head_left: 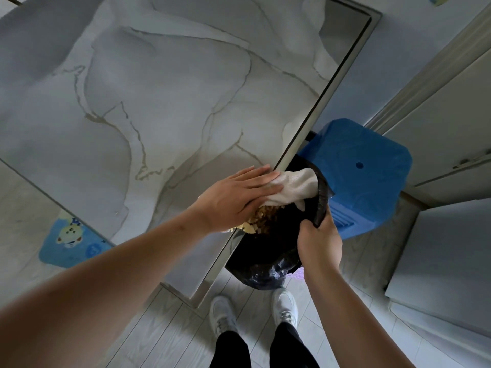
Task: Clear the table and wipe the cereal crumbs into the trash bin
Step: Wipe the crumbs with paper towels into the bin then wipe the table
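Note:
My left hand (235,196) lies flat, fingers straight, on a white cloth (295,185) at the right edge of the grey marble table (159,102). The cloth hangs over that edge above the trash bin (265,264), which is lined with a black bag. Yellow-brown cereal crumbs (265,219) sit just under my left hand, at the table edge and over the bin's mouth. My right hand (318,237) grips the bin's black rim and holds it against the table edge.
A blue plastic stool (364,176) stands right behind the bin. White cabinets (451,128) run along the right. A blue cartoon mat (71,243) lies on the floor at the left. My white shoes (284,306) stand on the light floor below the bin.

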